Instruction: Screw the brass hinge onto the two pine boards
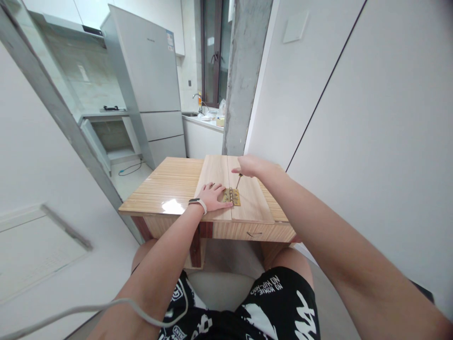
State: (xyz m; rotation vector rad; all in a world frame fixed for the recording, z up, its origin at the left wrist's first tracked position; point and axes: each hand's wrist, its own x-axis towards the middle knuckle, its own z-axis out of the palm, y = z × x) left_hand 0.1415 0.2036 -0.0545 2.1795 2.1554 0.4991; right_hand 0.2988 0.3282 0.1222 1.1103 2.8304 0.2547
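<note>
Two pale wooden boards (247, 208) lie side by side on the table, a narrow seam between them. A brass-coloured hinge (236, 197) lies flat across that seam. My left hand (211, 196) rests on the left board with its fingers spread, the thumb reaching onto the hinge's near part. Above the right board, my right hand (248, 166) is closed around the top of a screwdriver (239, 179), whose handle it largely hides. The screwdriver's thin shaft slants down to the hinge's far right corner. Whether the tip sits on a screw is too small to tell.
The striped wooden table (177, 177) has a drawer (255, 232) at its front. A white wall (354, 118) stands close on the right. Behind are a grey pillar (244, 80), a fridge (152, 71) and a sink counter (203, 137). A pale cable (106, 304) crosses the lower left.
</note>
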